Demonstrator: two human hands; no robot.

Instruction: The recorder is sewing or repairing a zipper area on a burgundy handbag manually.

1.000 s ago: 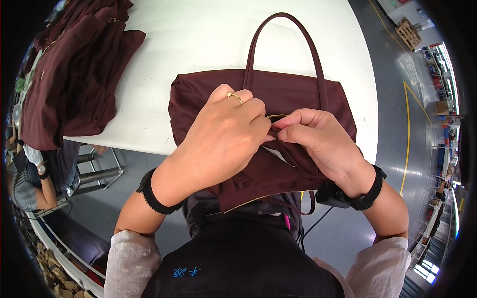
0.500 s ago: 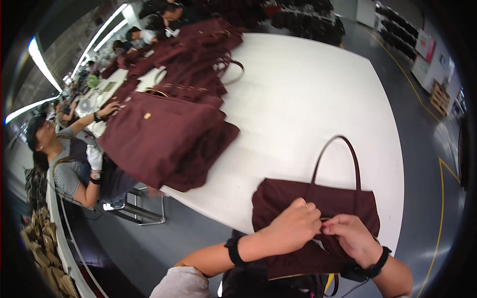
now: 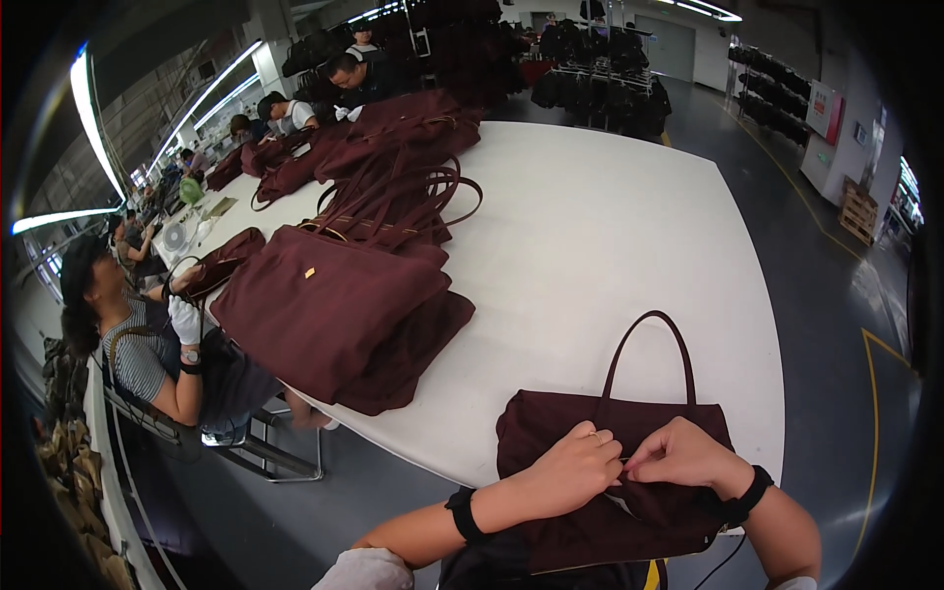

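A dark maroon handbag (image 3: 551,423) lies at the near right edge of the white table, its one visible looped handle standing up behind my hands. Over its middle my left hand (image 3: 582,460) is closed, fingers curled and pinched. Facing it, my right hand (image 3: 680,454) pinches with thumb and forefinger. The fingertips of both hands nearly meet at a small spot on the bag; what they grip is too small and covered to make out. A small pale patch shows just below them. Gold trim runs along the bag's near edge.
The white table (image 3: 610,236) curves away ahead. On its left side lies a pile of maroon bags (image 3: 334,305) with looped handles. A seated co-worker (image 3: 147,344) in a striped shirt and white glove handles a maroon piece there. More people sit farther back; dark goods hang on racks (image 3: 600,93).
My view has tilted up, so the table sits lower. Both hands stay pinched together at the bag's middle. The co-worker at left now holds a maroon piece up.
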